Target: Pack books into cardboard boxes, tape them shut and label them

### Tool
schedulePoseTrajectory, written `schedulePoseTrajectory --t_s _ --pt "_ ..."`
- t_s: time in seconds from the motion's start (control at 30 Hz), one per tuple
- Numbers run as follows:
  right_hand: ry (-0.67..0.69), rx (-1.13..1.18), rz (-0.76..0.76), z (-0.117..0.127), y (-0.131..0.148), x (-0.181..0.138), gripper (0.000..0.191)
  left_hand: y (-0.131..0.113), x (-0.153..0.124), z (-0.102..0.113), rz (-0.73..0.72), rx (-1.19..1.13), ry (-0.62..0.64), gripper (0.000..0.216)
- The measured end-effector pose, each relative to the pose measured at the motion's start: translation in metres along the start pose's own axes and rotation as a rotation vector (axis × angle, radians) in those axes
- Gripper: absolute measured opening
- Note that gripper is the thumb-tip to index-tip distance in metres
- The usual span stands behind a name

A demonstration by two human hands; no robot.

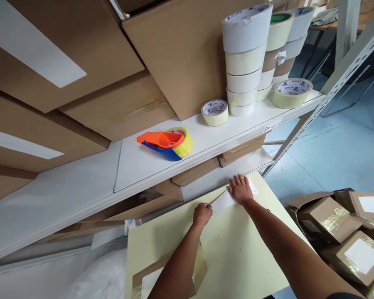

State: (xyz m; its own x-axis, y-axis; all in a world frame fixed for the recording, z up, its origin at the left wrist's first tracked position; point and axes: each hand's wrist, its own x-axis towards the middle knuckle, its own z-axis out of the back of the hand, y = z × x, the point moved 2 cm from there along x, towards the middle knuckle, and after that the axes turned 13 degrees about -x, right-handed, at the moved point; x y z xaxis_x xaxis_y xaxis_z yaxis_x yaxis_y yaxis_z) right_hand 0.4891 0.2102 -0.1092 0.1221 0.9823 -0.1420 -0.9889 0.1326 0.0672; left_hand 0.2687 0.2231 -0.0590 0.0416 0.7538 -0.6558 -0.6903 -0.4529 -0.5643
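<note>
A white paper label (223, 202) lies at the far edge of the pale yellow table (230, 253). My left hand (202, 214) pinches its left corner between closed fingers. Fingers spread, my right hand (240, 189) presses flat on the right part of the paper. More white paper (252, 187) shows just beyond that hand; whether it is the same piece I cannot tell. Partly hidden under my left forearm, a taped cardboard box (200, 265) with a white label sits on the table's near left.
On the white shelf (149, 174) above the table are an orange and blue tape dispenser (166, 143), a tape roll (215, 112) and stacked rolls (244, 62). Large cartons (187, 54) stand behind. Taped boxes (355, 257) pile up at the right; a metal post (336, 79) ends the shelf.
</note>
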Motion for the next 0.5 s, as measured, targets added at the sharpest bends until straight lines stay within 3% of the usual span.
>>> schedulePoseTrajectory --t_s 0.3,0.4,0.5 --pt "-0.001 0.003 0.008 -0.002 0.000 0.001 0.057 -0.022 -0.023 0.006 -0.033 0.252 -0.024 0.029" --pt "0.001 0.011 0.001 -0.004 -0.001 0.001 0.057 -0.033 -0.045 0.031 -0.099 0.305 -0.093 0.025" --pt "0.042 0.005 -0.003 0.000 -0.001 0.002 0.057 -0.044 -0.083 0.076 -0.228 0.350 -0.203 0.027"
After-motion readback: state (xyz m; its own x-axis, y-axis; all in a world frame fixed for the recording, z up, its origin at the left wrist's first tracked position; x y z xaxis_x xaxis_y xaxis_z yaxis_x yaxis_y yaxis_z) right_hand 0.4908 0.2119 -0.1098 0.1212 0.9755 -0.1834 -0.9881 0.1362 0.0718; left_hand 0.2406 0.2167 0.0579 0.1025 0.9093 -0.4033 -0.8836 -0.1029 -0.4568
